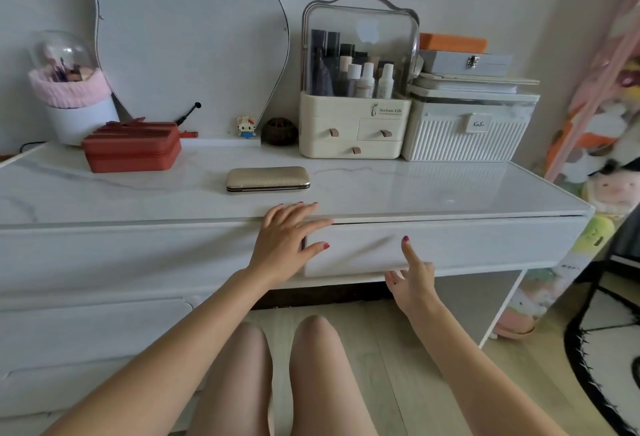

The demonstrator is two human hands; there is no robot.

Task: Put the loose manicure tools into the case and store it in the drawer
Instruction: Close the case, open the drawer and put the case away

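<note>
A gold textured manicure case lies closed on the white marble tabletop, a little behind the front edge. No loose tools are visible. The white drawer under the tabletop's right half sits almost flush, with a thin dark gap along its top. My left hand rests with spread fingers over the table edge at the drawer's left end. At the drawer's lower edge, my right hand has its thumb raised against the drawer front and its fingers curled under the bottom edge.
A red box stands at the back left beside a brush holder. A clear-lidded cosmetics organiser and a ribbed white box line the back right. A mirror leans on the wall. My knees are below the desk.
</note>
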